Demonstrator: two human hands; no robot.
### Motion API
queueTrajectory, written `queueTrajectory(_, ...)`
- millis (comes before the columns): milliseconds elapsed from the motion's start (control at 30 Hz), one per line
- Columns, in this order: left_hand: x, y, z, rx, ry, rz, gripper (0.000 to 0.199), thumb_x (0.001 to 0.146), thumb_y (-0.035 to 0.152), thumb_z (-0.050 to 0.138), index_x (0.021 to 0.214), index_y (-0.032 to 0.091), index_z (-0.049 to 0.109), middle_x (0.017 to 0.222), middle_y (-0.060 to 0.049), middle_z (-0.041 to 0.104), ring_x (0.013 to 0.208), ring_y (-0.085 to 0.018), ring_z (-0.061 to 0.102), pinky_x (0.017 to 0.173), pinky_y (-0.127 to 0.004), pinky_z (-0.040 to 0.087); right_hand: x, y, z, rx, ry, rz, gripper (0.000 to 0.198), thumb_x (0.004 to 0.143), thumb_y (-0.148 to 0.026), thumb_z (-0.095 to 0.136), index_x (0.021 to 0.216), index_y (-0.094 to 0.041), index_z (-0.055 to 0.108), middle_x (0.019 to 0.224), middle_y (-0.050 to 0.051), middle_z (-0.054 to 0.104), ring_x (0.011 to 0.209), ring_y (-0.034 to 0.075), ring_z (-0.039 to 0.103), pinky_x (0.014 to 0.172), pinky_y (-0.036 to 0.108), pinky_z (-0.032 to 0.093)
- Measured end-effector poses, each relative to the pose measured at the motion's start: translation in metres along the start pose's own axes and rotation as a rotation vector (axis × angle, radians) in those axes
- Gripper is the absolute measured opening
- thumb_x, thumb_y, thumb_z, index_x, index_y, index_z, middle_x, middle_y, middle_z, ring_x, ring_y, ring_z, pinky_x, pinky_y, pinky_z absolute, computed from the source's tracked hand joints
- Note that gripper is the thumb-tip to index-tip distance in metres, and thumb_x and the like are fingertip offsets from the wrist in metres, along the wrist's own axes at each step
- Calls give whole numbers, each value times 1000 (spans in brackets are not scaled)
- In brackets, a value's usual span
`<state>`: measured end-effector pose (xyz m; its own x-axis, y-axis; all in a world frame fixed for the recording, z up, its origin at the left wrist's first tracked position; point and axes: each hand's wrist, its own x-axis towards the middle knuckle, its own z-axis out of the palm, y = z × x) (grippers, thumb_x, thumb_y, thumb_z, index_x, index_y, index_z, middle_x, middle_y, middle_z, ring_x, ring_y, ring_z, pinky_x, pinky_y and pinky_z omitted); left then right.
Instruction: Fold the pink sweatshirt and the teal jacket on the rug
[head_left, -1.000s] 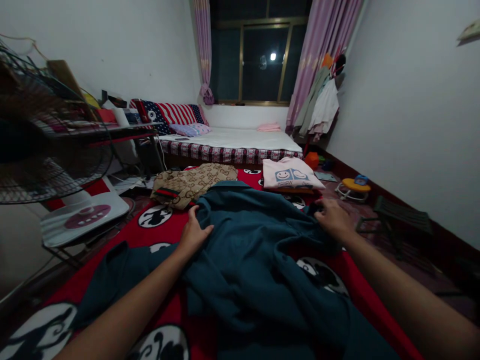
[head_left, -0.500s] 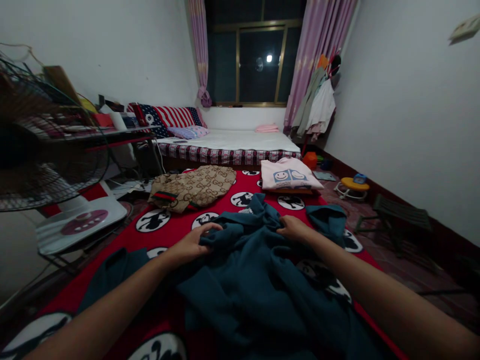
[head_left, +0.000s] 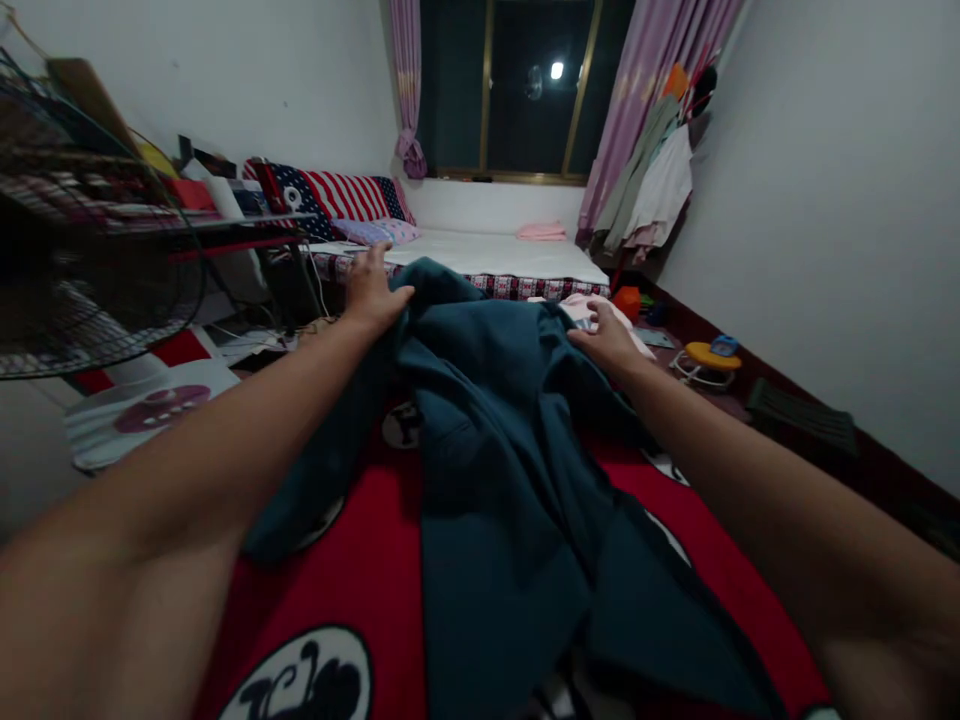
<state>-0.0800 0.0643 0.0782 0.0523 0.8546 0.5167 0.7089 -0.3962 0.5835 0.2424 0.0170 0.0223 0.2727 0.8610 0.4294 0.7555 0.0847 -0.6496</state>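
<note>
A dark teal jacket hangs from both my hands, its upper part lifted and its lower part spread over the red blanket. My left hand grips it near the left shoulder, with the thumb on the cloth. At the opposite shoulder my right hand pinches the fabric. One sleeve droops below my left forearm. The lower hem parts near the bottom of the view. Behind the raised cloth, a pink folded shirt shows only in part.
On the left stand a fan and a cluttered desk. A bed lies below the window. To the right are a yellow round stool, a dark folding stool and clothes on a rack.
Both hands have moved up and away from me, raising the jacket off the blanket and stretching it out. It now hides most of the brown patterned cloth and the pink shirt.
</note>
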Motion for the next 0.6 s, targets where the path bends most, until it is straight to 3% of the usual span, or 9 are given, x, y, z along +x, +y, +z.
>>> queueTrajectory(33,-9,0,7,28,9,45,64,79,18,59,139,6,39,142,-9,40,137,-31,28,112,-41,19,-10,4,0,8,-39,-30,66,74,-26,63,135,-13,42,130,15,54,106,25,59,89,39,49)
queueTrajectory(100,-44,-3,21,31,-101,191,54,80,21,62,131,9,51,135,-7,48,133,-27,37,112,-38,23,-42,11,-6,21,-157,-120,57,77,-29,62,131,-16,48,132,13,53,115,25,55,96,40,45)
queueTrajectory(233,-140,-11,37,-54,-538,525,24,82,21,64,106,18,68,128,-8,55,121,-22,50,106,-35,37,-120,15,-36,6,-431,-241,34,81,-38,61,109,-20,65,125,10,59,119,25,53,104,40,40)
queueTrajectory(333,-195,-12,39,-113,-775,724,30,85,17,60,114,24,63,135,-8,51,126,-23,45,106,-39,38,-164,12,-65,-13,-716,-221,44,80,-49,63,115,-22,65,131,10,56,124,27,49,107,42,37)
queueTrajectory(467,-218,-4,49,-19,-829,870,54,82,1,49,129,27,51,143,-6,44,133,-24,36,109,-42,34,-199,11,-94,-117,-1011,-146,78,70,-53,73,139,-30,46,153,8,30,139,31,29,112,45,29)
queueTrajectory(600,-209,7,69,154,-875,958,87,67,-6,53,144,28,30,152,-6,32,140,-28,25,110,-43,32,-224,21,-95,-258,-1066,-104,106,58,-34,84,147,-38,27,159,5,9,142,34,20,111,47,29)
